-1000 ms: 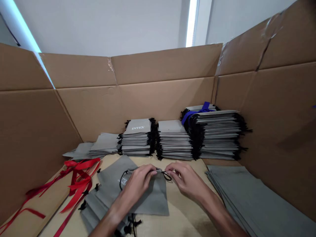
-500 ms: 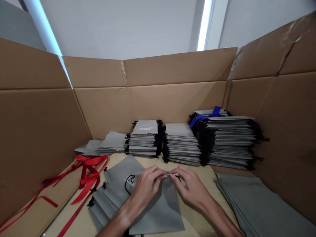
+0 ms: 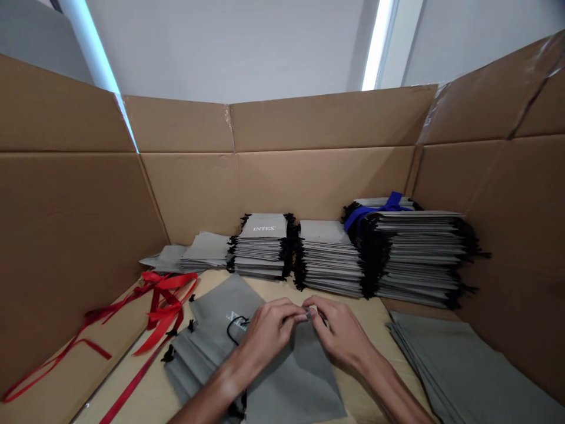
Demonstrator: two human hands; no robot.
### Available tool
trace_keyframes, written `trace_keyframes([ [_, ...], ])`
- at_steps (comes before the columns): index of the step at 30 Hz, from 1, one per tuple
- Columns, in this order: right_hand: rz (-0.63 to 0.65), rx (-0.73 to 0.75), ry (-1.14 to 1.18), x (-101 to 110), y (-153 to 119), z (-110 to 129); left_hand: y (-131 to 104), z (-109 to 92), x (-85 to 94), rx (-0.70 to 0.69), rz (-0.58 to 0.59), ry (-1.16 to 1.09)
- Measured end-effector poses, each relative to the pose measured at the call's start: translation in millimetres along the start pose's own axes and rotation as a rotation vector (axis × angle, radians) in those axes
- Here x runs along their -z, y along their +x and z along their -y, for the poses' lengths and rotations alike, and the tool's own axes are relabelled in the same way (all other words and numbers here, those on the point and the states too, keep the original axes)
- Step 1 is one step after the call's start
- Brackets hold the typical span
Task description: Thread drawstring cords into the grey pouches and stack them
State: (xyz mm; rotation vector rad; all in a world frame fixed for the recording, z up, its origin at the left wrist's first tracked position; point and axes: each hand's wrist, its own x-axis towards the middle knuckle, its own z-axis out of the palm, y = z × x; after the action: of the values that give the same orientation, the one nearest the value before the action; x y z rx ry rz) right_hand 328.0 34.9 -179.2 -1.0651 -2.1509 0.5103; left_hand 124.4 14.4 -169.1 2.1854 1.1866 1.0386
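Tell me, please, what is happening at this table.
A person pinches the top edge of a grey pouch with the fingers of the left hand and right hand, held close together. Stacks of corded pouches stand behind, near the cardboard wall. Red ribbon lies at the left, and flat grey fabric at the right.

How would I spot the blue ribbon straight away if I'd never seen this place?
Find the back cardboard wall, then the row of grey pouch stacks at its foot. Go to the tallest stacks, at the right end; the blue ribbon is at their top, toward the left. Its deep blue sets it apart from the red ribbons over on the left.
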Motion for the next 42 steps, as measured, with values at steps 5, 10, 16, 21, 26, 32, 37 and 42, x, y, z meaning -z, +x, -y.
trace_keyframes([
  [5,0.044,-0.065,0.155,-1.9,-1.2,3.0,-0.3,3.0,-1.0,-0.008,-0.020,0.027],
  [10,0.065,-0.146,0.345,-5.5,-0.6,6.9,-1.7,8.9,-9.7,-0.063,-0.083,0.019],
  [16,0.040,-0.205,0.291,-7.0,-1.3,-12.0,1.6,13.9,12.4,-0.150,-0.138,0.173],
  [21,-0.142,-0.331,0.295,2.2,4.8,-39.3,6.7,42.6,53.4,-0.068,-0.279,0.208],
  [26,-0.230,-0.362,0.326,-0.5,8.8,-48.0,12.8,67.6,46.2,0.199,-0.387,-0.292],
  [32,-0.205,-0.334,0.401,-13.5,6.2,-41.7,17.3,65.1,40.3,0.342,-0.455,-0.593],
  [37,-0.224,-0.316,0.348,-5.9,6.9,-41.2,15.4,68.5,53.0,0.285,-0.413,-0.506],
  [42,-0.234,-0.254,0.218,2.1,7.1,-42.9,11.4,70.2,64.5,0.183,-0.223,-0.132],
])
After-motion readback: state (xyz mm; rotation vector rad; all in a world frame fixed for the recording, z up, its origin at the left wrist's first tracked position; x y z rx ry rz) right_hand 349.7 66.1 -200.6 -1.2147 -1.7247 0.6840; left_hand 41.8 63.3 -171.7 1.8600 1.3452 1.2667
